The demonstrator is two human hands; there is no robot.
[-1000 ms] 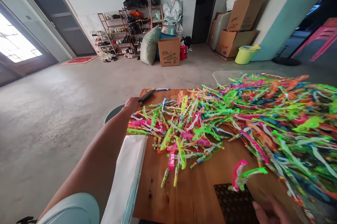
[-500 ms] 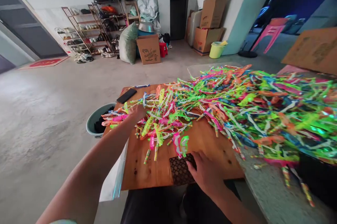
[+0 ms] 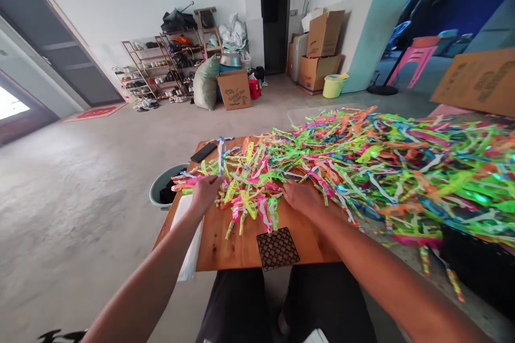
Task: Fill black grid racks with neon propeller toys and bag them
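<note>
Head view, and starting left we spot a basin (image 3: pixel 157 187) beside the wooden table (image 3: pixel 229 254), then whitish plastic sleeves (image 3: pixel 192 253) and a dark phone (image 3: pixel 203 152). Now the left hand (image 3: pixel 206 191), fingers pinching a blue-and-white toy (image 3: pixel 221 156) upright! Mid-table, a colourful toy pile (image 3: pixel 250 171); nearer us, a black grid tray (image 3: pixel 277 249). The right hand (image 3: pixel 300 195) meets the pile's edge; we can't tell its grip. Rightmost sprawls the big toy heap (image 3: pixel 386 163).

Plastic trinkets (image 3: pixel 362 155), three o'clock: neon green, pink, orange, blue, white. Mat (image 3: pixel 277 249), six o'clock: dark brown, lattice pattern. Tabletop (image 3: pixel 221 252): orange-brown, darker knots. Basin (image 3: pixel 154 192), eight o'clock: pale grey-green.
</note>
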